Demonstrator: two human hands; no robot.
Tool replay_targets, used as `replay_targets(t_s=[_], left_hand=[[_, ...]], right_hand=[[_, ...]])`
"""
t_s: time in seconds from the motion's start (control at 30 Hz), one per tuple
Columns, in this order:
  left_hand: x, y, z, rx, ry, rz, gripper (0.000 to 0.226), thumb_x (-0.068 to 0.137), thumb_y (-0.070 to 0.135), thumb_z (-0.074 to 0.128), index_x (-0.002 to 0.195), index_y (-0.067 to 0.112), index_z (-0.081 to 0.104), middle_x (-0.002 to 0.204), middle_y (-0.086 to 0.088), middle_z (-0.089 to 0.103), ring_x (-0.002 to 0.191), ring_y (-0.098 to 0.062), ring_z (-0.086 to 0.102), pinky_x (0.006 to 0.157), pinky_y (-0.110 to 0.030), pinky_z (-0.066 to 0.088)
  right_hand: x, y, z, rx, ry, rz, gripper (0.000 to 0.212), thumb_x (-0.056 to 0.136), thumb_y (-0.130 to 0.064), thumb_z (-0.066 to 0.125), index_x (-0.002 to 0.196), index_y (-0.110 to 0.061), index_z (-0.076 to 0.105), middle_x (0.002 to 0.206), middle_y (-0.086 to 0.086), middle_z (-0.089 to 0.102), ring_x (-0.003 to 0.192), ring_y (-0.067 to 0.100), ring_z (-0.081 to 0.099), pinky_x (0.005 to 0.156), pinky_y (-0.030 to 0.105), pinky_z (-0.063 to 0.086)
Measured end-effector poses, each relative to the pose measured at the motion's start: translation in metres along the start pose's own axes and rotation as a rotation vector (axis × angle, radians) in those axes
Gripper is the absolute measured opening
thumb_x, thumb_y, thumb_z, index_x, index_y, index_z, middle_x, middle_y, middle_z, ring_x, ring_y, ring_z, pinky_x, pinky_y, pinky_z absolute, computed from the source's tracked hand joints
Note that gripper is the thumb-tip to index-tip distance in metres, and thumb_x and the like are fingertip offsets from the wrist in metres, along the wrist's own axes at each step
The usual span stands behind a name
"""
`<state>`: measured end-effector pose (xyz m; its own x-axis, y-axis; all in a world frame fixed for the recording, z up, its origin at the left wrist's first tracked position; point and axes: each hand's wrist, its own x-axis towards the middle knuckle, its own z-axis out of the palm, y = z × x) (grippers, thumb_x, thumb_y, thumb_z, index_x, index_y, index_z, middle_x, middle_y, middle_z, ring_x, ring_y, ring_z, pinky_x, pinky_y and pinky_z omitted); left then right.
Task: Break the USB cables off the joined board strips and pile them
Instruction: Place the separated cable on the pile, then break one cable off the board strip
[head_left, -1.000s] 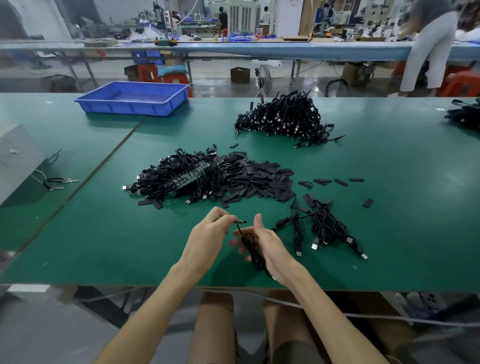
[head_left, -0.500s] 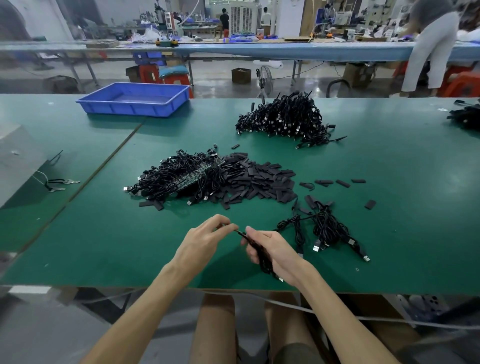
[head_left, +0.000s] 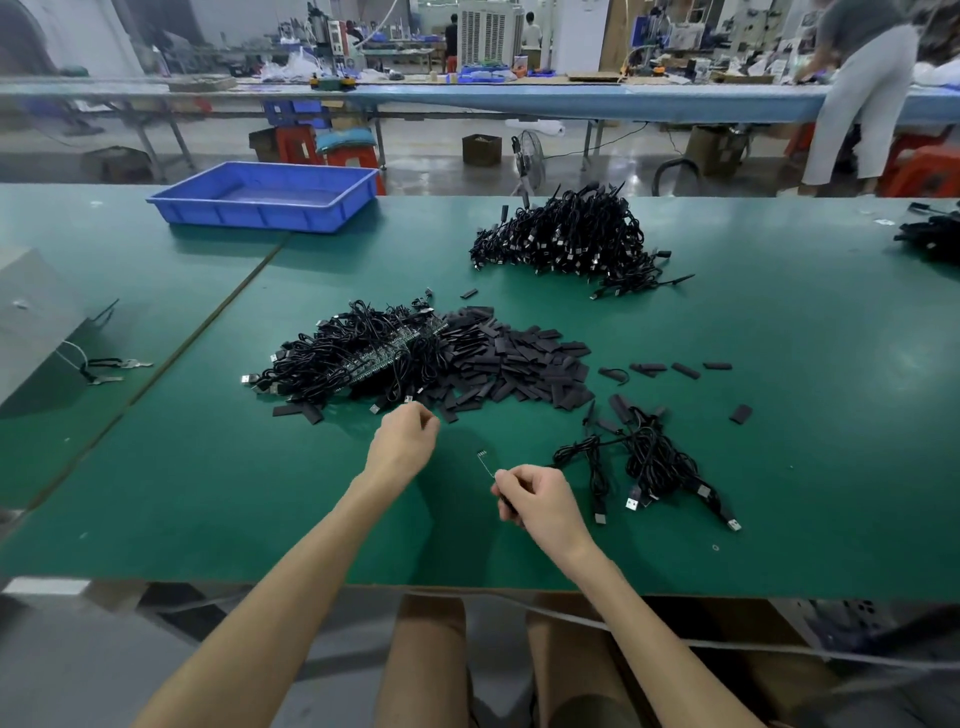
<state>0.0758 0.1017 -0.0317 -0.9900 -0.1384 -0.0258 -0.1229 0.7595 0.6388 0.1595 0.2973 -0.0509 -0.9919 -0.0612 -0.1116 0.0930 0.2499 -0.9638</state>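
Right hand (head_left: 540, 501) is curled tight round one black cable (head_left: 488, 466). The cable's thin end, with a tiny board tip (head_left: 481, 453), pokes up and left out of the fist over bare table (head_left: 260, 509). Left hand (head_left: 402, 441) hangs just short of the unbroken heap (head_left: 358, 358), fingers curled, thumb against forefinger. I can't tell if it pinches a snapped-off scrap or nothing. Hands are apart with nothing bridging them, so I judge this cable is free of its strip and due for a pile.

Where stuff is:
- Green board strips (head_left: 400, 353) show inside that heap.
- Flat black pieces (head_left: 519, 358) are spread just right of it.
- Small pile (head_left: 654, 462) of loose cables is just right of the right hand.
- Big far pile (head_left: 566, 239) is well beyond.
- Blue tray (head_left: 265, 197) is far left.

Risks I'd flag:
- The tip hangs on thin wire, so a hard flick on the drop could bend or tear it.
- The small pile is loose and loopy, with plugs trailing toward the front edge. A careless drop could snag a loop and drag a neighbour off the table.
- Aimed too far left, the cable lands in the heap and mixes with undone stock.
- If the left hand does hold a scrap, letting go over the heap buries it among the strips.
- Grabbing into the heap without looking could pull up a tangle instead of one strip.
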Motion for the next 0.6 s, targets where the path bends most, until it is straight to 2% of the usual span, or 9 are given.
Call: replay_targets(t_s=[0.07, 0.17, 0.23, 0.33, 0.5, 0.6], left_hand=[[0.014, 0.011, 0.004, 0.065, -0.025, -0.046, 0.028, 0.102, 0.031, 0.054, 0.091, 0.007, 0.064, 0.103, -0.015, 0.069, 0.089, -0.034, 0.065, 0.079, -0.038, 0.052], [0.025, 0.025, 0.012, 0.154, -0.026, -0.097, 0.041, 0.101, 0.041, 0.057, 0.109, 0.000, 0.058, 0.121, -0.018, 0.057, 0.105, -0.037, 0.060, 0.082, -0.042, 0.049], [0.027, 0.029, 0.017, 0.195, -0.005, -0.104, 0.046, 0.100, 0.043, 0.060, 0.117, 0.001, 0.052, 0.129, -0.019, 0.049, 0.116, -0.037, 0.053, 0.090, -0.045, 0.047], [0.029, 0.027, 0.022, 0.227, 0.028, -0.056, 0.039, 0.098, 0.035, 0.065, 0.117, 0.004, 0.051, 0.129, -0.019, 0.048, 0.117, -0.037, 0.050, 0.096, -0.046, 0.047], [0.033, 0.022, 0.017, 0.171, -0.047, -0.050, 0.033, 0.092, 0.019, 0.073, 0.117, 0.005, 0.056, 0.126, -0.016, 0.051, 0.114, -0.033, 0.052, 0.099, -0.046, 0.047], [0.031, 0.012, 0.010, 0.068, -0.104, -0.007, 0.033, 0.085, 0.003, 0.073, 0.113, 0.011, 0.058, 0.114, -0.011, 0.060, 0.106, -0.029, 0.057, 0.090, -0.043, 0.052]], right_hand=[[0.000, 0.005, 0.005, -0.058, 0.035, -0.044, 0.031, 0.103, -0.025, 0.060, 0.076, -0.013, 0.070, 0.057, -0.001, 0.068, 0.053, 0.015, 0.052, 0.057, 0.030, 0.046], [0.000, 0.012, 0.012, -0.172, 0.057, -0.098, 0.033, 0.103, -0.029, 0.058, 0.073, -0.018, 0.067, 0.059, -0.003, 0.069, 0.053, 0.017, 0.059, 0.065, 0.035, 0.052], [0.001, 0.017, 0.014, -0.232, 0.066, -0.114, 0.032, 0.103, -0.033, 0.056, 0.073, -0.024, 0.065, 0.060, -0.007, 0.069, 0.053, 0.014, 0.060, 0.061, 0.033, 0.052], [0.000, 0.021, 0.016, -0.349, 0.074, -0.139, 0.029, 0.102, -0.038, 0.055, 0.075, -0.031, 0.063, 0.062, -0.014, 0.069, 0.051, 0.004, 0.059, 0.053, 0.017, 0.040], [0.002, 0.023, 0.016, -0.341, 0.081, -0.139, 0.029, 0.102, -0.037, 0.056, 0.076, -0.029, 0.064, 0.062, -0.012, 0.070, 0.051, 0.002, 0.058, 0.055, 0.017, 0.039], [0.002, 0.023, 0.017, -0.321, 0.080, -0.142, 0.030, 0.103, -0.036, 0.055, 0.075, -0.029, 0.064, 0.062, -0.012, 0.071, 0.051, 0.002, 0.058, 0.055, 0.016, 0.037]])
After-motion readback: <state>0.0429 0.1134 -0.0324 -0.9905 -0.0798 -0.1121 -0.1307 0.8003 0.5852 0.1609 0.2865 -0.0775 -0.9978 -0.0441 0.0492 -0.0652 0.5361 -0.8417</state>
